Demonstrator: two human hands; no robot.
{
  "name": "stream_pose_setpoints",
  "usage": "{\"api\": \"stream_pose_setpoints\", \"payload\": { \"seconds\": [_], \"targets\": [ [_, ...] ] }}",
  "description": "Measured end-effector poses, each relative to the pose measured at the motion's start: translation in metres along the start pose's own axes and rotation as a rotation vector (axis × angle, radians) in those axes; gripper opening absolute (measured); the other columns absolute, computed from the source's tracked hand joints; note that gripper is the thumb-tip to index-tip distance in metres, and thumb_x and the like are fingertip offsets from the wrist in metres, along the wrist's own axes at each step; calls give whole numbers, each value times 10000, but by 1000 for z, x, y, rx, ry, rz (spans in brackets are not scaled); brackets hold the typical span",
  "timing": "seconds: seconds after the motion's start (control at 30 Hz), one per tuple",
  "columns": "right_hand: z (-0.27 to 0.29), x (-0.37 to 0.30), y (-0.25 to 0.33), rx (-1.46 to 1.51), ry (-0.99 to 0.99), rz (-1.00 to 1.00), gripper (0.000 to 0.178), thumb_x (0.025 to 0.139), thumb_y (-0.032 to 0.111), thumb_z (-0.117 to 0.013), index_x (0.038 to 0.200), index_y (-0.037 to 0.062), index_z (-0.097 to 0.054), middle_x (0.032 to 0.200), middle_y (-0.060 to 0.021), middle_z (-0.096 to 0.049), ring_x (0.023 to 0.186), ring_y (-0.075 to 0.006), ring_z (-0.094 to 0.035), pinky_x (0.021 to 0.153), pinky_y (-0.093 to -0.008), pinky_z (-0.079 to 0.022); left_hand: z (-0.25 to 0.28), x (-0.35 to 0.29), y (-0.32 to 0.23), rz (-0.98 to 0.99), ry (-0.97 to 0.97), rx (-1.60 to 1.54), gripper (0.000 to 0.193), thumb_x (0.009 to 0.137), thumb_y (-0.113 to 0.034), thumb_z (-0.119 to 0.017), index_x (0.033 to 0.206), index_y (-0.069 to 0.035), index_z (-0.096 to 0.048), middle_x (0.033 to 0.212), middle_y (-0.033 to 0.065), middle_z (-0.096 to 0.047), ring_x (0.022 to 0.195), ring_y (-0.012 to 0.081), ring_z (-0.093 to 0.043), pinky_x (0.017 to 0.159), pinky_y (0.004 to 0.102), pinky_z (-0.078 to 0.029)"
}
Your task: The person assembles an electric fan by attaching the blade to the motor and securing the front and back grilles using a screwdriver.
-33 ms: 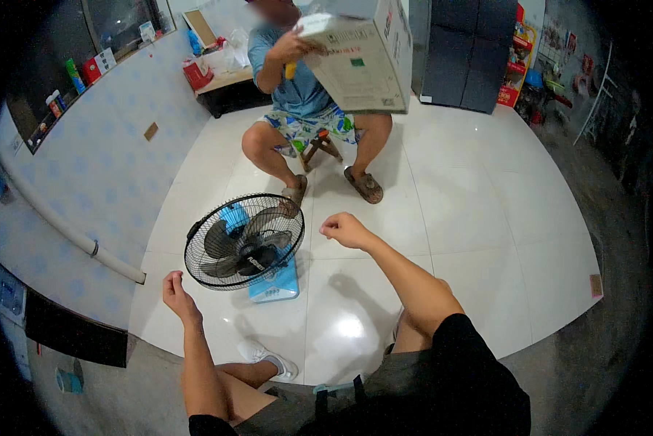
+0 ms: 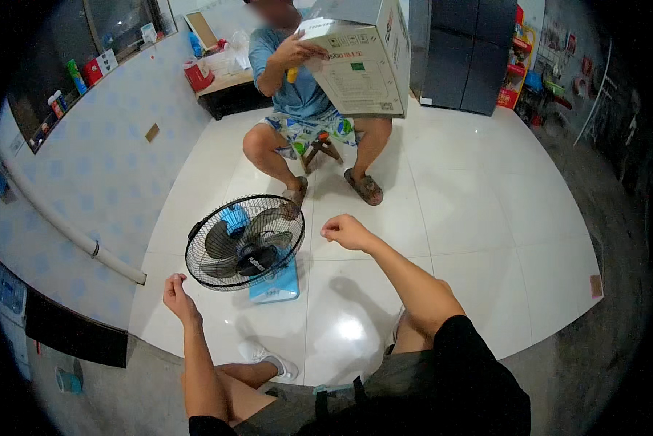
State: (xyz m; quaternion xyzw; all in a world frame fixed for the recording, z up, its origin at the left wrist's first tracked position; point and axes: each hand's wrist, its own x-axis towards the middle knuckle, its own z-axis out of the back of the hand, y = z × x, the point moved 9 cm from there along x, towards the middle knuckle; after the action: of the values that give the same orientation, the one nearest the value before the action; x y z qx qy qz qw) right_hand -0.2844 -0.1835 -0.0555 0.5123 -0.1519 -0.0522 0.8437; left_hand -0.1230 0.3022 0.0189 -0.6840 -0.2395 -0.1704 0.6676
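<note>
A table fan (image 2: 257, 260) with a round black wire grille, dark blades and a light-blue base (image 2: 277, 289) stands on the tiles, its face tilted upward. My left hand (image 2: 181, 299) hovers just off the near left of the grille, fingers curled in with nothing visible in them. To the right of the fan, my right hand (image 2: 347, 232) is raised with its fingers bent together, apart from the grille and seemingly holding nothing. Across from me a seated person holds up a large white cardboard box (image 2: 359, 76), one of their hands (image 2: 299, 51) at its left edge.
The person sits on a low wooden stool (image 2: 320, 151). Behind are a low table (image 2: 224, 81) with bags and a dark cabinet (image 2: 463, 62). A white pipe (image 2: 57, 214) runs along the left wall. My white shoe (image 2: 264, 358) rests near the fan.
The cardboard box has dipped very slightly in the other person's hands. My hands and the fan stay practically where they were.
</note>
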Motion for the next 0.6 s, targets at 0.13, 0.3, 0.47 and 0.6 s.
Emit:
{"api": "stream_pose_setpoints", "payload": {
  "seconds": [0.13,0.3,0.47,0.6],
  "targets": [
    [15,-34,41,28,177,-45,277,913,190,-664,1033,-57,-702,798,-161,-738,706,-217,-720,674,-349,-550,16,-17,-8,137,210,-70,299,1012,-162,-616,780,21,-661,680,62,-611,563,105,-537,556,241,-449],
    [42,-87,51,-166,304,-60,339,871,42,-587,1191,-54,-648,1011,-195,-735,962,-250,-719,830,-352,-556,56,-33,-50,216,552,437,349,906,-7,-592,1254,0,-621,966,117,-661,863,170,-625,774,313,-525],
    [74,-158,26,-219,161,-147,353,870,44,-613,1213,-20,-665,1144,-158,-716,1039,-229,-660,924,-361,-521,86,-74,-22,182,765,736,567,848,-68,-676,1394,-33,-524,1234,166,-635,1119,263,-607,952,404,-502],
    [81,-215,-48,44,-30,-510,241,905,128,-651,1031,-64,-723,926,-121,-741,865,-189,-673,869,-339,-526,90,-112,19,484,1032,853,446,856,-179,-710,1244,29,-641,1108,194,-707,1015,323,-663,915,415,-528]
  ]
}}
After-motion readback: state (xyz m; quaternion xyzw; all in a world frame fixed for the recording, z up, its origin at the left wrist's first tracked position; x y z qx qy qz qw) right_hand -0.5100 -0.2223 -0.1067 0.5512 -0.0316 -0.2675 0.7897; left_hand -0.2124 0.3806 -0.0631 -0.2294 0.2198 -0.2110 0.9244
